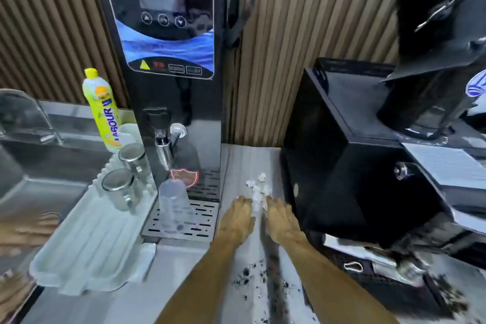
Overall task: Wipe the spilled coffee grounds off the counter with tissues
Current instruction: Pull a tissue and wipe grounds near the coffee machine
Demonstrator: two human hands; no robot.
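Observation:
Both my arms reach forward over the grey counter [184, 271] in the gap between two machines. My left hand [238, 218] and my right hand [280, 217] lie side by side, palms down, fingers stretched toward a small heap of crumpled white tissue [256, 192]. The fingertips touch the near pieces of the tissue; whether any piece is gripped is unclear. Dark coffee grounds [252, 275] lie scattered on the counter between my forearms, and more grounds [447, 289] lie at the lower right.
A tall black water dispenser [168, 60] with a drip tray [184, 221] and an upturned clear cup [173, 205] stands on the left. A black machine [355, 152] stands on the right. Farther left are a white draining tray [86, 242] with glasses, a yellow bottle [102, 110] and a sink.

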